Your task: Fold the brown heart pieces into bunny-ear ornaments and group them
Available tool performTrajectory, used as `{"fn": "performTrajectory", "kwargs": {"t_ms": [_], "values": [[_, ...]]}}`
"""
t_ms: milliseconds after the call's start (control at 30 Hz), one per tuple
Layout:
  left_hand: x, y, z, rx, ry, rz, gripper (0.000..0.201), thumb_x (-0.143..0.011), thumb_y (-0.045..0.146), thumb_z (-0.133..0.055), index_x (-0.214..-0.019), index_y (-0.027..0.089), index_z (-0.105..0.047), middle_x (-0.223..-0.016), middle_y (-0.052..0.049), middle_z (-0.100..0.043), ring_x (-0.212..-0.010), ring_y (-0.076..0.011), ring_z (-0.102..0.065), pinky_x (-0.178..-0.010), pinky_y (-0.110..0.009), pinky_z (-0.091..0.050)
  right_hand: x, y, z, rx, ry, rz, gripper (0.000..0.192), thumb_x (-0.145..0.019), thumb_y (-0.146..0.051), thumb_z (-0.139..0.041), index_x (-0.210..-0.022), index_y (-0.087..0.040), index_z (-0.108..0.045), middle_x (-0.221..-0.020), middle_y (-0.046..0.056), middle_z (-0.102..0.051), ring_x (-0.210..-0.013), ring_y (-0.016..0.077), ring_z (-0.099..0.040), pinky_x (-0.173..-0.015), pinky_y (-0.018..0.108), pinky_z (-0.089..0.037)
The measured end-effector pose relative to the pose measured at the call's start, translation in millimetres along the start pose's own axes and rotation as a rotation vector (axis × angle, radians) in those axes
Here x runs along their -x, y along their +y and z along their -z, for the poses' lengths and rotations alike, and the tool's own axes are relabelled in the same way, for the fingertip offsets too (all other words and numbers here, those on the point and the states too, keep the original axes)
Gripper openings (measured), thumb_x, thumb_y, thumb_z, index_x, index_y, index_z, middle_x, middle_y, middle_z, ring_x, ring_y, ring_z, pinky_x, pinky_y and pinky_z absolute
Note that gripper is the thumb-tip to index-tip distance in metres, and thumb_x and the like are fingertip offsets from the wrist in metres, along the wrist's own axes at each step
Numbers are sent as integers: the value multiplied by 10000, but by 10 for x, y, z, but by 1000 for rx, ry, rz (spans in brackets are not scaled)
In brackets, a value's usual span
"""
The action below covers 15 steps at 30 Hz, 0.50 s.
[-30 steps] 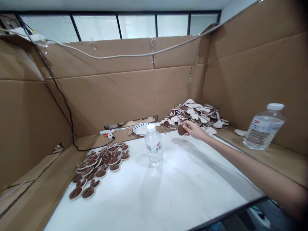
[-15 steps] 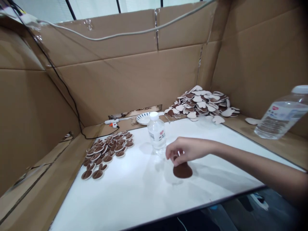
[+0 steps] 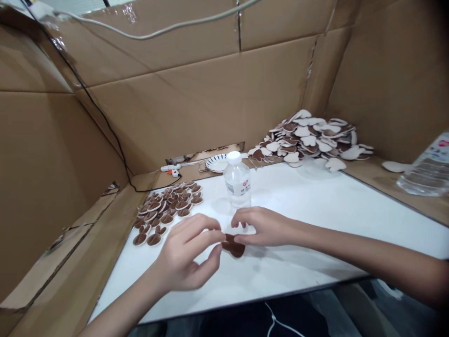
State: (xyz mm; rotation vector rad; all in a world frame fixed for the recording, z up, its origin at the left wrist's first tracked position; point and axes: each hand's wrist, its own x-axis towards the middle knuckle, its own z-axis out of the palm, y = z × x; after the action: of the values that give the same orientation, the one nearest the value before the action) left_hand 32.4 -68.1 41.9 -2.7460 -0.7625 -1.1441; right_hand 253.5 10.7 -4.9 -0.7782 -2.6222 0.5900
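A brown, rounded patch with lobes (image 3: 235, 248) is low over the white tabletop, between my two hands. The thumb of my right hand (image 3: 263, 228) lies against its upper edge, with the other fingers curled above it. From the left comes my left hand (image 3: 189, 255), its fingers apart and its index fingertip at the patch's left end; whether it touches is unclear. Just behind my right hand stands a clear water bottle (image 3: 237, 182) with a white cap. Several brown-and-white rabbit-head-shaped pieces (image 3: 168, 206) lie grouped on the left of the tabletop.
A heap of white and brown patches (image 3: 308, 138) is at the back right. Another water bottle (image 3: 428, 164) stands at the right edge. A striped plate (image 3: 215, 163) and a glue gun (image 3: 173, 172) lie at the back. Cardboard walls (image 3: 196, 98) surround the white table (image 3: 298, 267).
My right hand has moved left with the brown patch. My left hand has come into view beside it. The camera view has shifted a little.
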Motion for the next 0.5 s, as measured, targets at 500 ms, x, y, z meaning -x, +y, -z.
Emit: {"fn": "performTrajectory", "kwargs": {"t_ms": [500], "values": [[226,-228,-310,125,-173,197,147,-824,169,-573,-956,210,-624,-973,-72,-639,-878,-180,-603,-764,-315,-507,487,-126,40,-112,260,77,126,-881,-264,-547,-974,-260,-631,-1016,56,-638,-967,208,-596,-839,334,-481]]}}
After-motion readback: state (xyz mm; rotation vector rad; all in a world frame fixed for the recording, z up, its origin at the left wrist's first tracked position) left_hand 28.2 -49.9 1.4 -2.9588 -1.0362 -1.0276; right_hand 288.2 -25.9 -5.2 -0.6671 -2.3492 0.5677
